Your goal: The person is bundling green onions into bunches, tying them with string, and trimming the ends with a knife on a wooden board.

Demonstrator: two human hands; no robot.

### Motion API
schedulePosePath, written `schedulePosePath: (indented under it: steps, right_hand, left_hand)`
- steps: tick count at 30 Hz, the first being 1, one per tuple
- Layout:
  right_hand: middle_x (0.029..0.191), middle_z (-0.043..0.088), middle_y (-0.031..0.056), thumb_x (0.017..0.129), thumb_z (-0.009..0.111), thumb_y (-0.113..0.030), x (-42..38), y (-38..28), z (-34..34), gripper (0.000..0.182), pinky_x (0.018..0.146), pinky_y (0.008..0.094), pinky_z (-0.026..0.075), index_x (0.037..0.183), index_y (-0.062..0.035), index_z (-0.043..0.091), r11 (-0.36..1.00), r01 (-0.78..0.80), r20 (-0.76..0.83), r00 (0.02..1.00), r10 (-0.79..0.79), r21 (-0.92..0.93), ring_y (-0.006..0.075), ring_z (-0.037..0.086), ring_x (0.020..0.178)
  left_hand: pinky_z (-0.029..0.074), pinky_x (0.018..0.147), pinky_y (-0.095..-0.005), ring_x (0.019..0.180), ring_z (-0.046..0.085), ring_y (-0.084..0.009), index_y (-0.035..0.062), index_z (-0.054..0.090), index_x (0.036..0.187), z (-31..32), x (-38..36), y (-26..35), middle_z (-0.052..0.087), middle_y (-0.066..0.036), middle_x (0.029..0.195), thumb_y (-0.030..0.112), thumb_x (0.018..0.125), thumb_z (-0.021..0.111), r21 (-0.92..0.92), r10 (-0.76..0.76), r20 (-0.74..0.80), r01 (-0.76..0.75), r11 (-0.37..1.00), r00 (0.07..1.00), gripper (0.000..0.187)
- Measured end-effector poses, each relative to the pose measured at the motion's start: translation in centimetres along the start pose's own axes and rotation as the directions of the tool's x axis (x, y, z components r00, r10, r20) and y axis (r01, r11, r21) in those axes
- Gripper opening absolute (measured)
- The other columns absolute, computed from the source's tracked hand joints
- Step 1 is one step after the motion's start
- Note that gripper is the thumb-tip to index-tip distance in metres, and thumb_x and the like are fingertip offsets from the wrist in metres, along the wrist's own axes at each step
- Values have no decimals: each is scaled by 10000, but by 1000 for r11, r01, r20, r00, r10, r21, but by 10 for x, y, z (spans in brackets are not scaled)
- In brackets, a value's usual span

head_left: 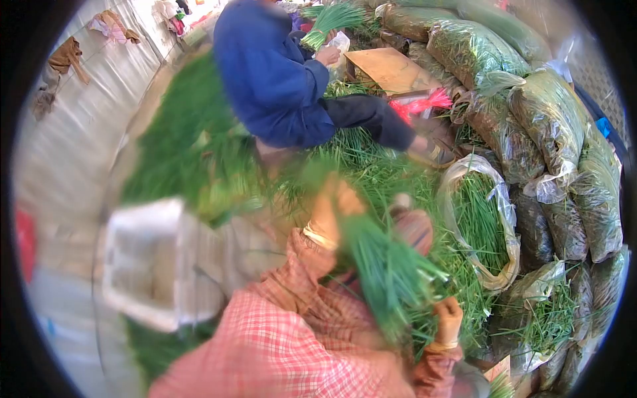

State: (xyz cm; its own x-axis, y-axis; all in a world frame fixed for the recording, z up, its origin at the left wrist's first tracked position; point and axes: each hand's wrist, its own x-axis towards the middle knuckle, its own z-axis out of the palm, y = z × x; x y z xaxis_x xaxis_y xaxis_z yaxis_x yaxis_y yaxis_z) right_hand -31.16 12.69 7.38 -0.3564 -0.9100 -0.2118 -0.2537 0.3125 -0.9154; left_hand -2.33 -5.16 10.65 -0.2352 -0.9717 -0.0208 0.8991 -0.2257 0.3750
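Note:
A bunch of long green stalks (385, 265) lies across the middle of the view, above my lap, blurred by motion. My left hand (342, 205) is closed round its upper left end, the fingers smeared. At the lower right, beside the pale cut ends of the bunch, my right hand (448, 318) has its fingers curled together; whatever is between them is too small to make out. Both wrists have a light band over orange-brown sleeves.
A co-worker in a blue jacket (265, 73) sits ahead, holding another bunch (332, 23). An open plastic bag of greens (481, 219) stands at right, beside stacked filled bags (551, 113). A white foam box (142, 265) is at left. Loose greens (192, 126) cover the floor.

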Motion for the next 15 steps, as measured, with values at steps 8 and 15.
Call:
schedulePosePath:
  steps: [8,15]
  right_hand:
    - [795,566,83,790,469,-409,-31,-20,-40,447,677,304,408,936,-3,588,968,246,-191,953,-233,47,179,517,706]
    - [1175,520,242,719,297,-796,-80,-116,-17,1034,952,471,369,1358,16,252,600,-345,536,827,-169,722,367,524,1053]
  left_hand:
    - [250,410,-272,349,308,-116,166,427,552,44,32,-10,326,48,407,384,960,328,60,-35,630,-4,998,775,473]
    - [322,410,-301,405,410,-135,88,545,785,214,-25,-98,450,-23,501,203,860,546,459,-145,861,-623,634,487,138]
